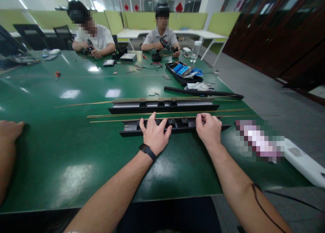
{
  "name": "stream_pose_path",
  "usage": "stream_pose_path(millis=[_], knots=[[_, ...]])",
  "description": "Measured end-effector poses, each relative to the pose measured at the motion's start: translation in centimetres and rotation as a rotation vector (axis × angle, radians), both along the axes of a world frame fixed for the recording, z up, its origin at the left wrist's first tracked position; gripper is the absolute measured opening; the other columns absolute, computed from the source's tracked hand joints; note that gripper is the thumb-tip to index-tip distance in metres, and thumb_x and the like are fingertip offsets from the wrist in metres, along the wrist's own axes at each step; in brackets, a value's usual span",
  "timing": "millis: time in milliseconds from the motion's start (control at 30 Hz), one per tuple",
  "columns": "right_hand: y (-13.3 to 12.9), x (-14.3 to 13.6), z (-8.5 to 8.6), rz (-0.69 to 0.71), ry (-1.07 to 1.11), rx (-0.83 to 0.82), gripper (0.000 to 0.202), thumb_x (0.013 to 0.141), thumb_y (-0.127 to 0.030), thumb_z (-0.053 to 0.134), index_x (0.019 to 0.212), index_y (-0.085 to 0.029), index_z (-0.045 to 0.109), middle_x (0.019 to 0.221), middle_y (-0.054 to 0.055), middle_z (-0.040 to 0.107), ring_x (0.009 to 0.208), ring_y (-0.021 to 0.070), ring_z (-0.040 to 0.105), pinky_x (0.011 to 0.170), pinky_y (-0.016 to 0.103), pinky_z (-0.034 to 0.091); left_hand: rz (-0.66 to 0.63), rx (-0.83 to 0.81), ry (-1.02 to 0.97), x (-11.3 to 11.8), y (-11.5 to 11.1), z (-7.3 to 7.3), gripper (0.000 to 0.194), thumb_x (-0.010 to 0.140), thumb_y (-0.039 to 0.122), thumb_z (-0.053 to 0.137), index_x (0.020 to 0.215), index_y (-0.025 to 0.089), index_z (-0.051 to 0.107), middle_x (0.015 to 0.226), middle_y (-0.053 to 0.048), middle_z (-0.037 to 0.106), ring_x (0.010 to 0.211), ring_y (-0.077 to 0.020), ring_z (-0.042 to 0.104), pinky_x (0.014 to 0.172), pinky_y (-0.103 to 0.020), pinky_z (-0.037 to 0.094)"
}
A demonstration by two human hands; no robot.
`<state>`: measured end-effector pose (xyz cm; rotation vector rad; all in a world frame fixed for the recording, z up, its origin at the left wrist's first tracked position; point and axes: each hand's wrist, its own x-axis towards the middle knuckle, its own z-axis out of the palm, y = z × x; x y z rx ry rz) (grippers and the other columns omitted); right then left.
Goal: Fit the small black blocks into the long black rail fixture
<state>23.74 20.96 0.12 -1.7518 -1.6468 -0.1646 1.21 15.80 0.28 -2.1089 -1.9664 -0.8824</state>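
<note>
My left hand, with a dark band at the wrist, lies with fingers spread over the nearer black rail, around its black blocks. Near that rail's right end, my right hand has thumb and forefinger pinched together; what is between them is too small to make out. Thin brass-coloured rods run just behind the nearer rail and pass by both hands. Farther back lies a second black rail with a grey inner strip and black blocks, and more thin rods along its back edge.
Behind the rails are a long black bar, white gloves and a black tray with blue items. A white device is at right. Another person's hand rests at far left; two people sit across the green table.
</note>
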Motion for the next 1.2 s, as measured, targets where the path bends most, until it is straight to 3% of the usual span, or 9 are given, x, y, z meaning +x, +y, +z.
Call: stream_pose_path(millis=[200,467,733,1000,1200], knots=[[-0.43,-0.75,-0.06,0.156,-0.014,-0.006,0.029,0.099,-0.042,0.051,0.099,-0.022,0.072,0.086,0.006,0.074,0.088,0.0238,0.061,0.087,0.038,0.036,-0.003,0.0,0.001,0.02,-0.03,0.03,0.036,0.101,0.048,0.057,0.129,0.031,0.073,0.158,-0.02,0.049,0.149,-0.0313,0.045,0.127,-0.068,0.012],[-0.06,0.04,0.06,-0.026,0.009,0.021,0.03,0.099,-0.04,0.05,0.092,-0.019,0.07,0.082,0.008,0.073,0.084,0.0244,0.06,0.083,0.038,0.035,-0.007,-0.006,0.0,-0.02,-0.05,0.09,0.037,0.101,0.048,0.057,0.13,0.03,0.072,0.158,-0.02,0.049,0.149,-0.0316,0.045,0.127,-0.067,0.012],[-0.37,-0.64,-0.36,0.215,-0.025,0.07,0.026,0.099,-0.039,0.053,0.099,-0.022,0.073,0.085,0.005,0.074,0.085,0.0229,0.062,0.085,0.037,0.039,0.0,0.004,0.006,0.05,0.01,0.01,0.036,0.101,0.048,0.058,0.13,0.032,0.072,0.158,-0.021,0.049,0.149,-0.0309,0.045,0.126,-0.067,0.012],[-0.01,-0.02,-0.29,0.049,0.014,0.091,0.027,0.098,-0.039,0.053,0.092,-0.02,0.072,0.079,0.007,0.073,0.08,0.024,0.061,0.08,0.038,0.039,-0.006,0.006,-0.001,-0.05,0.03,-0.08,0.036,0.101,0.048,0.059,0.13,0.031,0.072,0.158,-0.021,0.049,0.149,-0.0315,0.046,0.126,-0.067,0.012],[-0.48,-0.82,-0.18,0.23,-0.008,0.085,0.026,0.098,-0.039,0.055,0.1,-0.021,0.074,0.084,0.006,0.074,0.083,0.0223,0.063,0.084,0.038,0.043,0.001,0.008,0.001,0.02,0.03,0.0,0.036,0.101,0.047,0.059,0.129,0.031,0.073,0.158,-0.02,0.049,0.149,-0.0317,0.046,0.126,-0.067,0.012]])
